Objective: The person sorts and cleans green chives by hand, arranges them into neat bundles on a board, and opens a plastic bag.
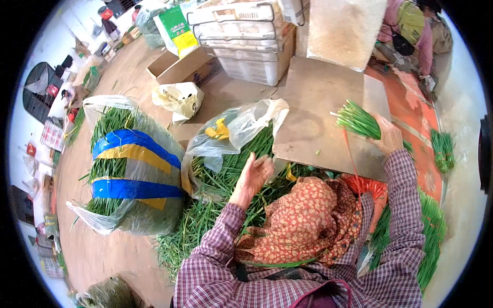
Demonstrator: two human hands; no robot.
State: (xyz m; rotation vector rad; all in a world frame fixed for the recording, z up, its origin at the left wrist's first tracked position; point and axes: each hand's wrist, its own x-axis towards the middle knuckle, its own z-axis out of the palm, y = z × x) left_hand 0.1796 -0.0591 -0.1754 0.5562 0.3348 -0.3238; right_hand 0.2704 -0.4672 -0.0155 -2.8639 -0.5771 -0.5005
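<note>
My right hand [389, 136] grips a bunch of garlic chives [358, 120] over the right part of a brown board [323, 97]. The cut pale ends point left. A thin red tie string [352, 156] runs from the bunch down towards a bundle of red strings [365, 187] by my lap. My left hand [252, 177] is open with fingers apart, holding nothing, above loose green chives [215, 215]. Just beyond it lies an open clear plastic bag [251, 120] with more chives and a yellow piece inside.
To the left sits a packed bag of chives [138, 164] with blue and yellow tape. White plastic crates [246, 46] and a cardboard box [177, 66] stand behind. Tied bunches [442, 149] lie on the right. Another person [411, 25] is at the upper right.
</note>
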